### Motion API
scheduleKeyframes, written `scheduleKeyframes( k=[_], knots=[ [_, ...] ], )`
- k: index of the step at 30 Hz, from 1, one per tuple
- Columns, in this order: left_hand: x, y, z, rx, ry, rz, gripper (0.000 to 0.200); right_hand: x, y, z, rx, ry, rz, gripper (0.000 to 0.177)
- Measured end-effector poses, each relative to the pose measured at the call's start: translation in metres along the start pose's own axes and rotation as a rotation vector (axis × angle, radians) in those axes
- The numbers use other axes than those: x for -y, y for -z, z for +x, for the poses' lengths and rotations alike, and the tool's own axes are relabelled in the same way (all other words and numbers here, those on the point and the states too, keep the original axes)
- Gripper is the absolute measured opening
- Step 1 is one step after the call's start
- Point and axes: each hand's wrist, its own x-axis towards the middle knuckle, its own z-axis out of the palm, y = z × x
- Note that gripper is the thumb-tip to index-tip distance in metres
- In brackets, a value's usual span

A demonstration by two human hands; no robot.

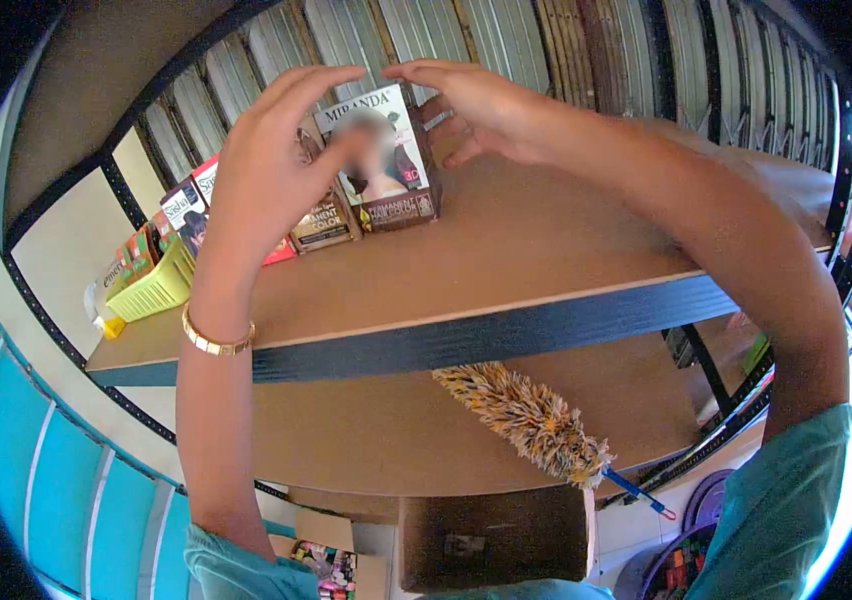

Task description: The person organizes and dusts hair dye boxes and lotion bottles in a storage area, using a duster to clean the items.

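Note:
A MIRANDA permanent hair color box (405, 203) stands slightly tilted on the upper shelf, at the front of a row of boxes. My left hand (271, 155) arches at its left side, fingers stretched out above the top edge and thumb overlapping the front. On the other side, my right hand (491, 110) has its index finger reaching over the top right corner, with the lower fingers close to the box's right side. Both hands have their fingers apart. Another brown hair color box (326, 225) sits directly left, partly hidden by my left hand.
Sasha boxes (184, 212) and a yellow-green basket (154, 285) of packets stand further left on the shelf (546, 240). A fluffy duster (526, 415) lies on the lower shelf. Below are a carton of small items (331, 560) and an open brown box (496, 545).

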Motion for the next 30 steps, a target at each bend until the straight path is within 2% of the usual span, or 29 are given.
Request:
scheduleKeyframes(
  k=[5,6,8,9,10,13,15,17,19,22,24,26,28,30],
  knots=[
    [-0.014,0.041,0.002,-0.148,-0.145,0.098,0.028,0.004,0.001,-0.003,-0.108,-0.025,0.048,0.059],
    [-0.024,0.053,-0.005,-0.185,-0.152,0.092,0.026,0.007,0.004,-0.004,-0.166,0.030,0.026,0.059],
    [-0.060,0.073,-0.039,-0.265,0.145,-0.048,0.028,0.008,0.012,-0.010,-0.271,0.110,-0.016,0.060],
    [-0.065,0.080,-0.064,-0.338,0.126,-0.084,0.030,0.010,0.013,-0.018,-0.328,0.160,-0.042,0.057],
    [-0.078,0.079,-0.092,-0.483,0.205,-0.223,0.029,0.007,0.012,-0.033,-0.355,0.217,-0.058,0.055],
    [-0.074,0.093,-0.202,-0.201,0.177,-0.128,0.022,0.003,-0.012,-0.099,-0.312,0.395,-0.059,0.048],
    [-0.107,0.072,-0.248,0.092,0.621,-0.049,0.016,-0.005,-0.038,-0.156,-0.152,0.430,0.019,0.044],
    [-0.117,0.058,-0.317,0.347,0.839,-0.208,0.018,-0.013,-0.057,-0.220,0.022,0.395,0.116,0.039],
    [-0.142,0.057,-0.369,0.486,0.925,-0.209,0.015,-0.046,-0.084,-0.264,0.186,0.205,0.236,0.035],
    [-0.182,0.060,-0.452,0.596,1.105,-0.312,0.016,-0.140,-0.147,-0.301,0.314,-0.299,0.318,0.028],
    [-0.201,0.066,-0.482,0.619,1.123,-0.344,0.015,-0.254,-0.199,-0.331,0.350,-0.571,0.120,0.029],
    [-0.222,0.072,-0.505,0.637,1.196,-0.400,0.015,-0.326,-0.241,-0.363,0.452,-0.637,-0.090,0.030],
    [-0.234,0.080,-0.520,0.669,1.283,-0.424,0.015,-0.385,-0.277,-0.391,0.564,-0.773,-0.166,0.037],
    [-0.243,0.093,-0.531,0.688,1.406,-0.442,0.016,-0.429,-0.313,-0.407,0.452,-0.378,-0.533,0.038]
  ],
)
